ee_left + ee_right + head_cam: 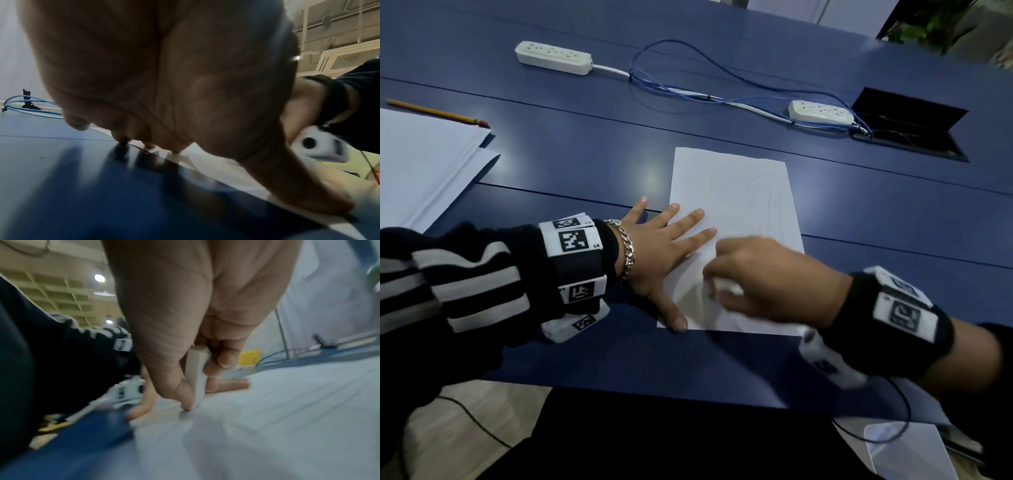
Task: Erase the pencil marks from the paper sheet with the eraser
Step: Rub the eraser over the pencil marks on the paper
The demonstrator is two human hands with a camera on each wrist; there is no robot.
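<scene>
A white paper sheet (736,192) lies on the blue table (585,161), with faint curved pencil lines near its middle. My left hand (671,240) lies flat with fingers spread, pressing the sheet's left edge; its thumb (674,318) sits at the near left corner. My right hand (756,277) is blurred over the sheet's near part. In the right wrist view the right hand (195,378) pinches a white eraser (196,378) between thumb and fingers, its lower end touching the paper (267,418). The left wrist view shows my left palm (164,81) over the sheet's edge (226,172).
A stack of white paper (421,164) and a yellow pencil (438,112) lie at the far left. Two white power strips (553,57) (821,112) with blue cables (688,82) cross the back of the table. An open black cable hatch (911,123) sits at the far right.
</scene>
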